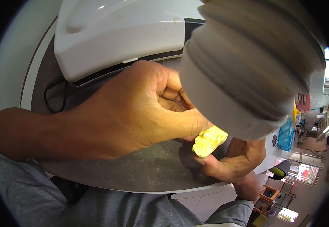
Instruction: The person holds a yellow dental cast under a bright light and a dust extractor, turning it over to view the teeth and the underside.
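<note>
A pale yellow, lumpy piece [208,141], like a dental cast, sits between my two hands above the dark, scratched tabletop [107,174]. My left hand [141,111] has curled fingers, and its thumb presses near the piece's upper end. My right hand [236,162] grips the same piece from below and the right, thumb at its lower edge. A wide, pale, ridged nozzle or hose [247,72] hangs over both hands and hides some fingertips and part of the piece.
A white machine [119,30] with a black cable stands at the back left, beside the wall. Blue baskets [285,134], pink containers [303,102] and a chair [280,170] show in the room at the right. The table's curved front edge runs above my lap.
</note>
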Demonstrator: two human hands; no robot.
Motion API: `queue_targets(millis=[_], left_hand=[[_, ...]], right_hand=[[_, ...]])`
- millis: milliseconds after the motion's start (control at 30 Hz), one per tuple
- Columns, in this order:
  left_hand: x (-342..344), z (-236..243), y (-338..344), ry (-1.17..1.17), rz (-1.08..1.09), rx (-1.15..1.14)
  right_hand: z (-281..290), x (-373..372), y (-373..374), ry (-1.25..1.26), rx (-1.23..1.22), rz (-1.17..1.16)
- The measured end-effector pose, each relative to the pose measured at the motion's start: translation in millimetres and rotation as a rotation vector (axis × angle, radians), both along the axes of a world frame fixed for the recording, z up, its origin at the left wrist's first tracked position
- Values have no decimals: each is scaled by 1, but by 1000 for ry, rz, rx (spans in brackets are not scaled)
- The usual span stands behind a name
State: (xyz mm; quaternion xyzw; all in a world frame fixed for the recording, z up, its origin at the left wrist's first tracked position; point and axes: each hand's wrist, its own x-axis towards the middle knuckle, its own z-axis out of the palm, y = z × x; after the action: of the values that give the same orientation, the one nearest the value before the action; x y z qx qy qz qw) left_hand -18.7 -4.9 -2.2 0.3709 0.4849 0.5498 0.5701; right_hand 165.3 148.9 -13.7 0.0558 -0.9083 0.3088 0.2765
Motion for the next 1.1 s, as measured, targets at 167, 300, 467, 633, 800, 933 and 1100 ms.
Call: queue_targets(millis=[167, 300, 467, 633, 800, 933, 1100], left_hand=[[1, -2, -1, 20, 54, -3], [4, -3, 0, -15, 122, 67], [-1, 2, -1, 70, 33, -55], [-1, 4, -1, 88, 38, -52], [-1, 4, 0, 106, 38, -55], [-1, 4, -1, 130, 8, -71], [3, -3, 1, 40, 80, 44]], right_hand=[[-1, 0, 1, 21, 14, 3], [-1, 0, 3, 22, 23, 2], [-2, 0, 3, 30, 24, 12], [-1, 0, 3, 24, 22, 8], [1, 1, 2, 7, 15, -1], [3, 1, -2, -14, 10, -21], [4, 0, -5, -8, 17, -45]])
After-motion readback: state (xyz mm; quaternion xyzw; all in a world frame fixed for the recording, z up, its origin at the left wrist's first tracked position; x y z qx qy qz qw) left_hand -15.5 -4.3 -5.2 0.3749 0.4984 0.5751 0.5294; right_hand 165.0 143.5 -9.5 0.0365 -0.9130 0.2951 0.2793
